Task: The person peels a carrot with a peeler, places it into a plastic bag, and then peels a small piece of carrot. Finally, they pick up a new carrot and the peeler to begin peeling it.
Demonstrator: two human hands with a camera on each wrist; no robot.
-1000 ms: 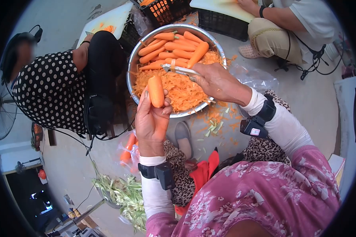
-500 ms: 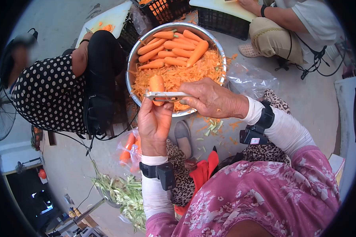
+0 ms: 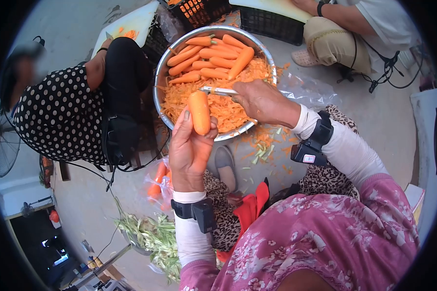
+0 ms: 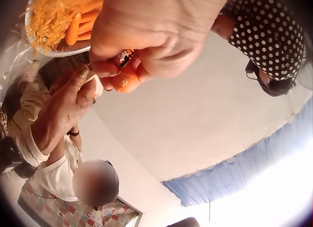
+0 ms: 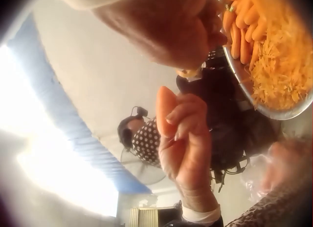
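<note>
In the head view my left hand [image 3: 189,155] holds a thick orange carrot [image 3: 199,113] nearly upright, fingers wrapped about its lower part. A metal peeler [image 3: 219,90] is gripped in my right hand [image 3: 266,103], its head close to the carrot's upper end. Both hands are over the near side of a large metal basin [image 3: 156,92]. Whole carrots [image 3: 221,62] lie at the basin's far side, on a bed of orange peelings [image 3: 228,114]. The right wrist view shows the carrot [image 5: 167,109] sticking out of the left hand [image 5: 188,144].
A person in a polka-dot top [image 3: 58,104] sits at the left, another in beige trousers [image 3: 332,46] at the upper right. Cutting boards rest on black crates [image 3: 272,26] beyond the basin. A plastic bag of carrots [image 3: 158,182] and green husks [image 3: 155,242] lie on the floor.
Half a second ago the peeler lay across the lower part of the carrot. It has since moved up to near the carrot's top, and the carrot has shifted slightly right.
</note>
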